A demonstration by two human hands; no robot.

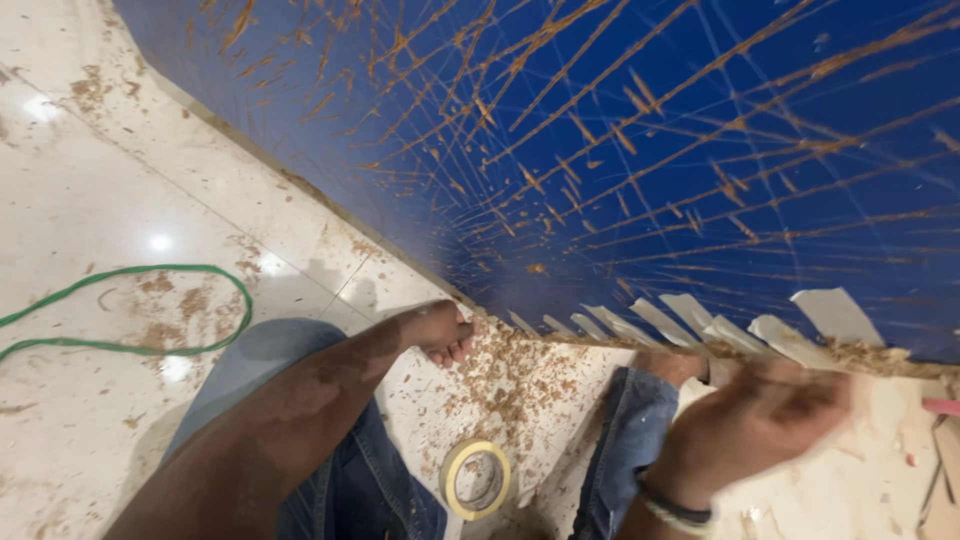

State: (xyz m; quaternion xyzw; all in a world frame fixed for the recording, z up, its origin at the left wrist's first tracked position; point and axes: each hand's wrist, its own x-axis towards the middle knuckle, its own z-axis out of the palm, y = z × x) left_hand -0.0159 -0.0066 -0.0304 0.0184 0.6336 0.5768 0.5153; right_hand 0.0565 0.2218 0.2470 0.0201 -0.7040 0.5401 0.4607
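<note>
My left hand (pixel 440 328) reaches forward over my jeans-clad leg and rests at the lower edge of a large blue panel (pixel 700 150). Its fingers are curled under and nothing shows in them. Thin brown lines and flecks criss-cross the panel. Several pale tape strips (pixel 690 318) stick out along its lower edge. My right hand (pixel 755 418), blurred and wearing a dark wristband, is closed around a pale tape strip (pixel 850 400) just below that row of strips.
A roll of yellowish masking tape (pixel 477 478) lies on the floor between my knees. Brown sawdust (pixel 510 375) is scattered over the pale stone floor (pixel 120 190). A green cord (pixel 150 300) loops at the left. A pink object (pixel 940 406) shows at the right edge.
</note>
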